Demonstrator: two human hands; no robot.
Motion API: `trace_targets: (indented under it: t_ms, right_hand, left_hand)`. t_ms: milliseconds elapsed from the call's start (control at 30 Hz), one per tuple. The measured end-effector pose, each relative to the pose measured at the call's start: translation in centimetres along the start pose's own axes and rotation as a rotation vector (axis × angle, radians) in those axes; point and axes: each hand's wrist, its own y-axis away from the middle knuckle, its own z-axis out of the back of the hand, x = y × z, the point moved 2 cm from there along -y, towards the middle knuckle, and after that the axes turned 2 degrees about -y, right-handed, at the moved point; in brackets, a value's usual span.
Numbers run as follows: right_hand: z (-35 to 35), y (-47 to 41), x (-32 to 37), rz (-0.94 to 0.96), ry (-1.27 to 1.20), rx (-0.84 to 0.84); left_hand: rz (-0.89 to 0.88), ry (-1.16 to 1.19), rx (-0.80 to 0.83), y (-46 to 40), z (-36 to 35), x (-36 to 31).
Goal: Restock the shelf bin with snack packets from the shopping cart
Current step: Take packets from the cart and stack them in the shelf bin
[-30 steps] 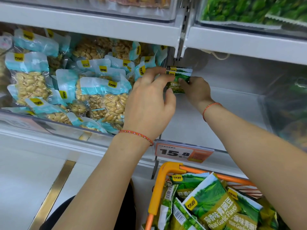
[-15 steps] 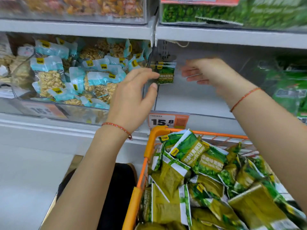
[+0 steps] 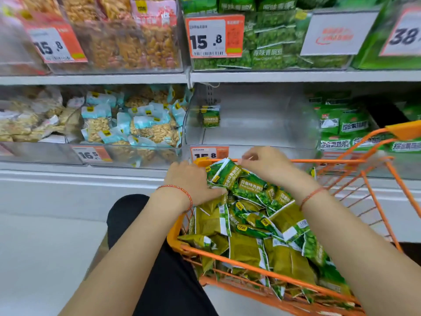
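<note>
An orange wire shopping cart (image 3: 250, 267) holds several green pea snack packets (image 3: 250, 224). My left hand (image 3: 191, 181) rests on the packets at the cart's far left corner, fingers curled round the edge of one. My right hand (image 3: 266, 164) pinches the top of a green packet (image 3: 227, 172) at the cart's far rim. Above the cart, the clear shelf bin (image 3: 262, 124) contains a single green packet (image 3: 211, 116) standing against its back left wall.
A bin of blue-topped peanut packets (image 3: 136, 124) sits left of the clear bin, green packets (image 3: 346, 128) to its right. The upper shelf (image 3: 205, 76) carries more bins and 15.8 price tags (image 3: 214, 36). Grey floor lies at the left.
Both hands let go of the packet left in the bin and dropped down into the cart. The view tilted up and back, showing the upper shelf.
</note>
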Motion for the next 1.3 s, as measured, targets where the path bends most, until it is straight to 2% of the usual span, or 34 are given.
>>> trace_targets:
  t_ms: [67, 200, 300, 400, 500, 567, 667, 867, 1000, 1100, 1167, 1300]
  right_hand:
    - [-2.6, 0.6, -0.4, 0.0, 0.056, -0.005]
    - [-5.0, 0.8, -0.5, 0.01, 0.067, -0.127]
    - [-5.0, 0.6, -0.5, 0.047, -0.008, -0.133]
    - [-3.8, 0.7, -1.8, -0.006, -0.244, -0.102]
    - [-2.2, 0.7, -3.8, -0.052, -0.568, -0.127]
    - [-1.3, 0.9, -4.7, -0.047, -0.736, -0.111]
    - [-0.6, 1.7, -5.4, -0.036, -0.812, -0.121]
    - [-0.6, 2.5, -5.9, -0.099, -1.032, -0.173]
    - [-0.3, 2.5, -6.1, -0.168, -1.139, -0.194]
    - [-0.4, 2.7, -6.2, -0.157, -1.06, -0.207]
    - [-0.6, 2.7, -6.0, -0.147, -1.061, -0.188]
    - [-1.3, 2.6, -5.5, -0.137, -1.237, -0.101]
  left_hand:
    - [0.001, 0.026, 0.021, 0.7, -0.9, -1.1]
    - [0.017, -0.018, -0.001, 1.3, -2.4, -2.6]
    - [0.028, 0.098, -0.065, 1.2, -2.1, -2.1]
    - [0.108, 0.452, -0.126, 1.0, -1.4, -0.7]
    - [0.125, 1.033, -0.207, 0.1, -0.8, 0.3]
    - [0.091, 1.317, -0.178, 0.0, -0.2, -0.5]
    - [0.068, 1.577, -0.084, 0.1, 0.4, -2.9]
    - [0.152, 1.823, -0.003, -0.8, 0.1, -4.8]
    - [0.202, 1.943, -0.082, -1.2, 0.4, -4.9]
    - [0.254, 1.889, -0.117, -1.5, 0.1, -4.6]
    - [0.238, 2.011, -0.088, -1.5, 0.1, -5.0]
    - [0.269, 2.117, -0.134, -1.4, 0.3, -6.1]
